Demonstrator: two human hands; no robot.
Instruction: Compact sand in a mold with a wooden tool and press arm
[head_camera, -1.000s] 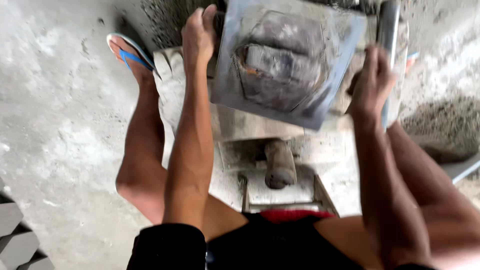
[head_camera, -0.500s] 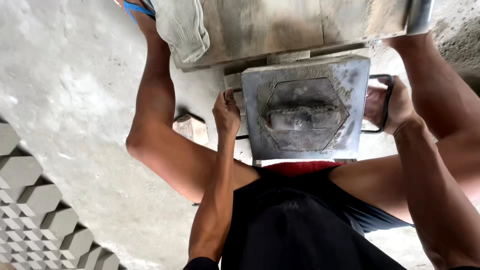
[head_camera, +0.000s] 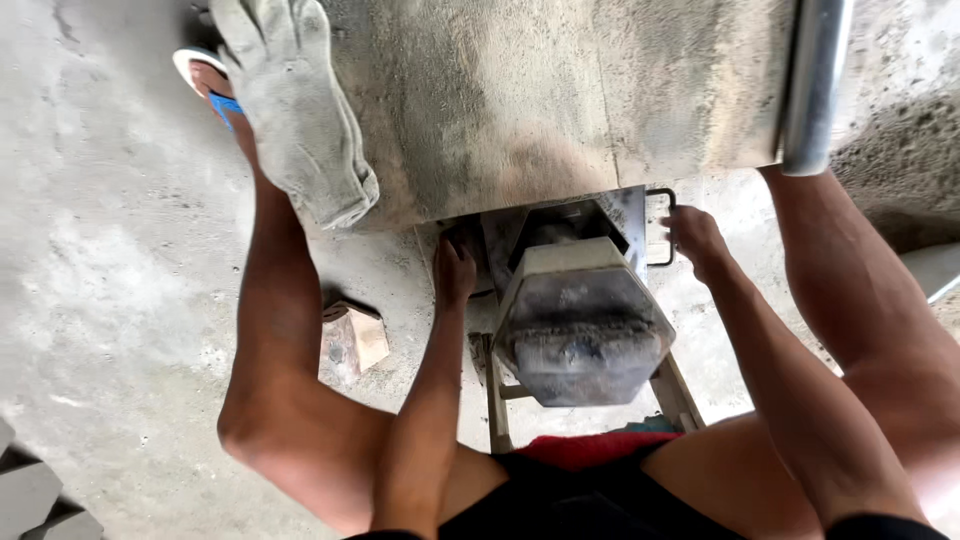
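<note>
A hexagonal metal mould (head_camera: 580, 325), grey and caked with cement, sits on a small stand between my knees, its open face turned toward me. My left hand (head_camera: 455, 270) grips the mould's left side under the edge of a large cement-stained metal table (head_camera: 560, 100). On the mould's right, my right hand (head_camera: 692, 238) closes on a black wire handle (head_camera: 660, 228).
A dirty work glove (head_camera: 300, 110) hangs over the table's left end. A shiny metal pipe (head_camera: 815, 85) stands at the right. A small block (head_camera: 352, 338) lies on the concrete floor by my left leg. Grey hexagonal pavers (head_camera: 35, 495) show bottom left.
The mould has tipped from face-up to tilted toward me and slid under the table edge. Both hands stayed on its sides, and my view has moved closer.
</note>
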